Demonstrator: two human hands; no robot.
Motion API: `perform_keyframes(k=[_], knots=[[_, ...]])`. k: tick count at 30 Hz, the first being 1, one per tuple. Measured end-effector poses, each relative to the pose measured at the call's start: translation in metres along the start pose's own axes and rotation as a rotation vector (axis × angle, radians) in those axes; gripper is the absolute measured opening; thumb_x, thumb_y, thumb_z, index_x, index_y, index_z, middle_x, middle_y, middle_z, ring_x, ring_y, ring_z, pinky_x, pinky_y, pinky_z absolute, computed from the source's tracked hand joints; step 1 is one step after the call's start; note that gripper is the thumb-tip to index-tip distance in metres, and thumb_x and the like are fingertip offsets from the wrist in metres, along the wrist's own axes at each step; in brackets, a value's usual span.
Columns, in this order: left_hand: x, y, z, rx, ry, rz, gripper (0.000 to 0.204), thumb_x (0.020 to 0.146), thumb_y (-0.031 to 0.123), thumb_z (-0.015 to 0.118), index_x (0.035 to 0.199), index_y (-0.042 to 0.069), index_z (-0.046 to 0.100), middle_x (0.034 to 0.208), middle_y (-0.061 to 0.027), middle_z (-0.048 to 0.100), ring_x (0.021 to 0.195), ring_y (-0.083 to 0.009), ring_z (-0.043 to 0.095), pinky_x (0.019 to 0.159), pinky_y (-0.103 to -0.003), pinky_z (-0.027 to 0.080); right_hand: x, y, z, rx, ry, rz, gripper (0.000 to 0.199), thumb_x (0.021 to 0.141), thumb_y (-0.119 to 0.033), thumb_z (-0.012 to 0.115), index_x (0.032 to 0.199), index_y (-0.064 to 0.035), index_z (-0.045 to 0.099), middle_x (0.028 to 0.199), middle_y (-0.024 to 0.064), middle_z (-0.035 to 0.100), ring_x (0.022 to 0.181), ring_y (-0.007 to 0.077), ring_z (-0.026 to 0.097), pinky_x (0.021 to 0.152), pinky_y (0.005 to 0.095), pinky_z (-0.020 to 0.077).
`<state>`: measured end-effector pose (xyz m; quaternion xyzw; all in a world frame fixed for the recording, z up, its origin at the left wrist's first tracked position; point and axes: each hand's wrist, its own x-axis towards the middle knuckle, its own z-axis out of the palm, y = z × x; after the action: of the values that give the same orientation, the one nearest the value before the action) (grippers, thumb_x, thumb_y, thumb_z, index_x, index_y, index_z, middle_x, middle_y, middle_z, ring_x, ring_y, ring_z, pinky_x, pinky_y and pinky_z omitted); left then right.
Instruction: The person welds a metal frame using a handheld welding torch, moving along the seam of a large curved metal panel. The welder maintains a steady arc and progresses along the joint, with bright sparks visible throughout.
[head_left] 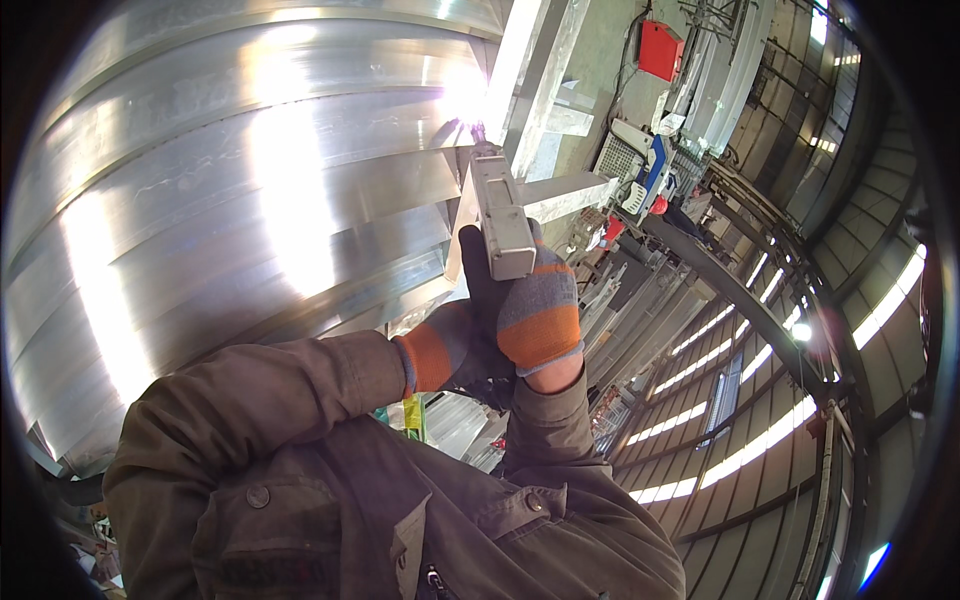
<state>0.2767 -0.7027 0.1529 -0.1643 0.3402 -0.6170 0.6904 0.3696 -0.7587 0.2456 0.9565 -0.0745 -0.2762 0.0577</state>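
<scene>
Both my hands wear grey and orange gloves with dark palms and are wrapped round a box-shaped, pale grey welding gun (503, 212). My right hand (540, 310) closes on its rear end from the right. My left hand (450, 340) comes across from the left, with a dark gloved finger or thumb up along the gun's side; its other fingers are partly hidden. The gun's narrow dark nozzle points up and away. At its tip a bright white-violet glare burns against the edge of a large, shiny silver metal panel (380, 130), where it meets a metal frame (540, 75).
A short frame bar (567, 192) juts right beside the gun. Farther right are a red box (661, 50), a blue and white machine (652, 168) and a person in a red helmet (658, 205). Long metal profiles (650, 330) lie below, and a dark beam (735, 290) crosses behind.
</scene>
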Motion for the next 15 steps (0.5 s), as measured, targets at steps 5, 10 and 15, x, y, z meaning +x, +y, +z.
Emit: perform_keyframes(k=[5, 10, 15], knots=[[-0.003, -0.002, -0.004, 0.015, -0.054, 0.031, 0.037, 0.122, 0.031, 0.046, 0.134, 0.002, 0.066, 0.125, -0.0188, 0.075, 0.103, -0.0382, 0.073, 0.089, -0.06, 0.06, -0.003, -0.003, -0.003, 0.011, 0.001, 0.01, 0.046, 0.109, -0.045, 0.076, 0.118, -0.001, 0.067, 0.088, 0.0265, 0.079, 0.082, 0.0492, 0.081, 0.071, 0.0559, 0.065], [-0.009, -0.01, -0.011, 0.225, -0.151, 0.208, 0.037, 0.121, 0.03, 0.049, 0.137, 0.001, 0.066, 0.129, -0.0184, 0.075, 0.11, -0.0394, 0.075, 0.094, -0.059, 0.062, -0.006, -0.003, -0.002, 0.029, 0.007, 0.006, 0.046, 0.109, -0.045, 0.076, 0.118, -0.0012, 0.066, 0.088, 0.0265, 0.079, 0.082, 0.0492, 0.081, 0.072, 0.0556, 0.065], [-0.006, -0.015, -0.031, 0.912, -0.365, 0.726, 0.04, 0.121, 0.03, 0.05, 0.143, 0.0, 0.065, 0.136, -0.0197, 0.076, 0.113, -0.0399, 0.075, 0.096, -0.061, 0.062, -0.012, 0.002, -0.002, 0.018, -0.026, 0.011, 0.046, 0.108, -0.044, 0.078, 0.119, -0.0007, 0.065, 0.087, 0.0271, 0.079, 0.083, 0.05, 0.08, 0.072, 0.0559, 0.0642]])
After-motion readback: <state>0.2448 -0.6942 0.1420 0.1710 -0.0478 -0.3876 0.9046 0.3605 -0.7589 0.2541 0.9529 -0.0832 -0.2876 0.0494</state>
